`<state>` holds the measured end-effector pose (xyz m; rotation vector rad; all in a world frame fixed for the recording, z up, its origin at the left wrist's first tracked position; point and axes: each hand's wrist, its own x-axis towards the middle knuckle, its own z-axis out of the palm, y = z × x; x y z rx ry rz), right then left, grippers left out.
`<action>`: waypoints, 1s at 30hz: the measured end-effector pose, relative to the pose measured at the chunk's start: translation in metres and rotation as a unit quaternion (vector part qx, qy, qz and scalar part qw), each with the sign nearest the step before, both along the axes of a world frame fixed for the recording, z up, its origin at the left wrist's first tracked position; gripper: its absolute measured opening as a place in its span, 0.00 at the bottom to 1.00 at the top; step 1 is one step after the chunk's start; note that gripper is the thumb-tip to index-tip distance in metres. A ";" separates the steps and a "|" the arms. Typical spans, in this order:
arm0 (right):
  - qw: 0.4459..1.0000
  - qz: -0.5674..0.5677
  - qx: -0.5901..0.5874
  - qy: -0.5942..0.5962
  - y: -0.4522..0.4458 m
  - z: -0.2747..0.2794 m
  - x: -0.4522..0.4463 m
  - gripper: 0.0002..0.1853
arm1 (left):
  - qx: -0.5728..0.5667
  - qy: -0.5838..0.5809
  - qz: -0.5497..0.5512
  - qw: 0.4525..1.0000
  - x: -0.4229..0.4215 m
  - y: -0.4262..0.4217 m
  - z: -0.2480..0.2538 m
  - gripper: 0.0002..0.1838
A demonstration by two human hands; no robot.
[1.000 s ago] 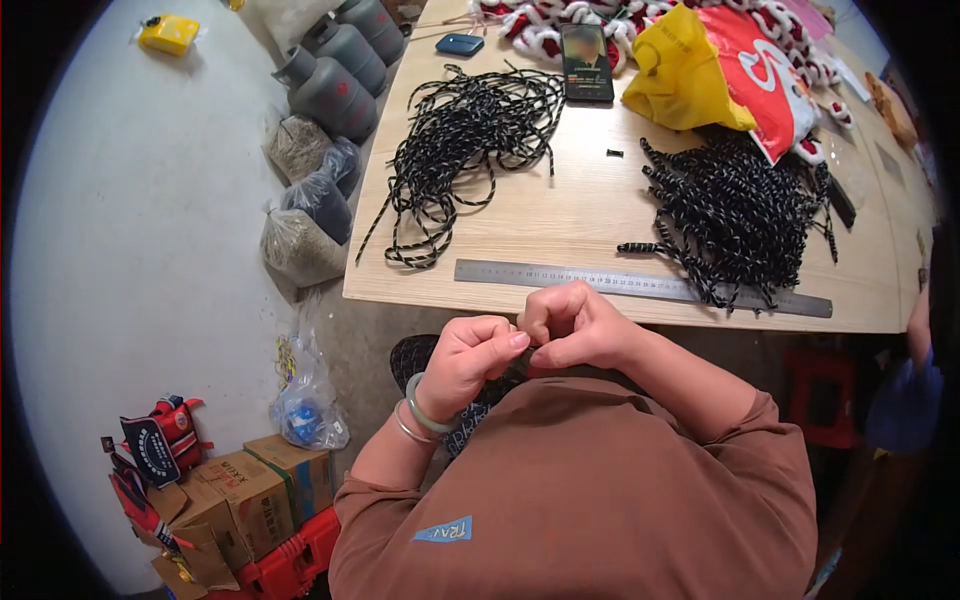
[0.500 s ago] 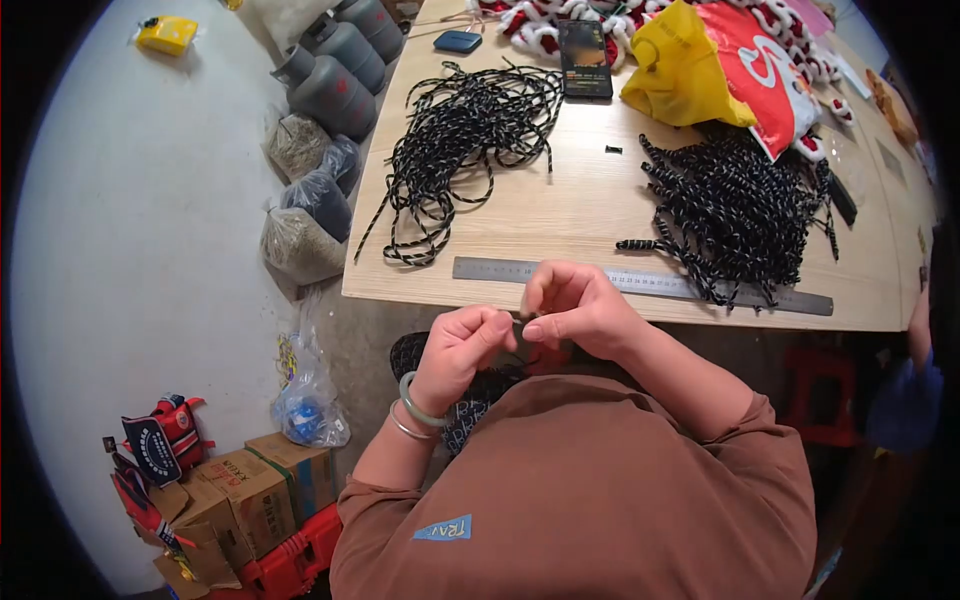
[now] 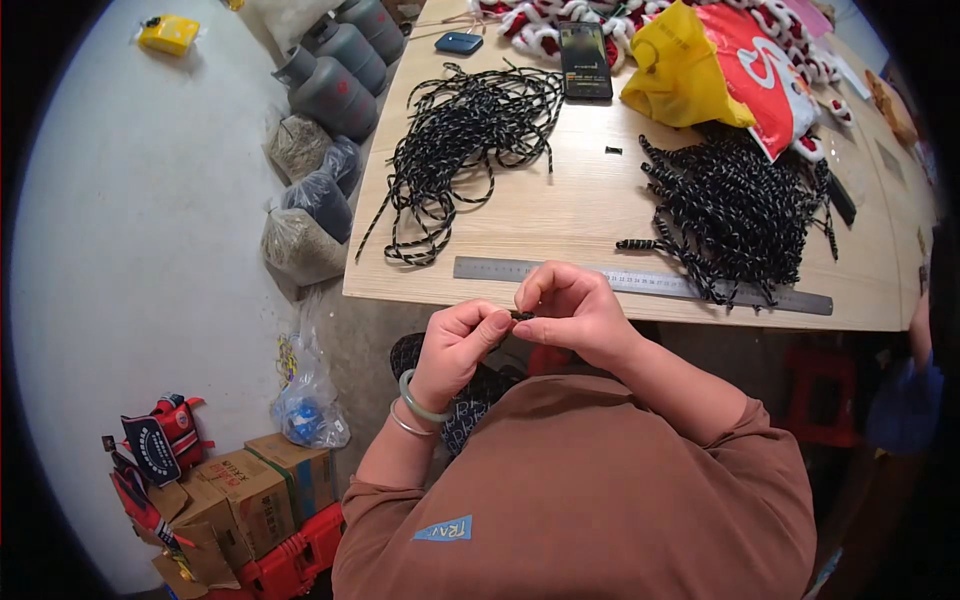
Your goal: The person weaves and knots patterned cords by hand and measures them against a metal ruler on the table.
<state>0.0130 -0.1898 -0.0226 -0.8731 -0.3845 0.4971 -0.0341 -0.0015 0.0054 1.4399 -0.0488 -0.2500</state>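
Together, 2 hands [image 3: 580,313] on cord [image 3: 523,315]

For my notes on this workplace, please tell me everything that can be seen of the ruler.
The ruler is long, straight, thin, silver-grey and metal-looking, with dark marks and numbers, many too small to read. It lies flat on the table, roughly along the near edge. Ends from the right-hand black cord pile overlap its right part; the right hand hides a stretch left of its middle, and I cannot tell whether they touch.
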 end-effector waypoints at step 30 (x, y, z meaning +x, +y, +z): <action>0.963 0.184 -0.068 -0.183 -0.017 0.022 0.003 0.09 | -0.022 0.014 -0.129 0.991 -0.014 0.004 0.018 0.10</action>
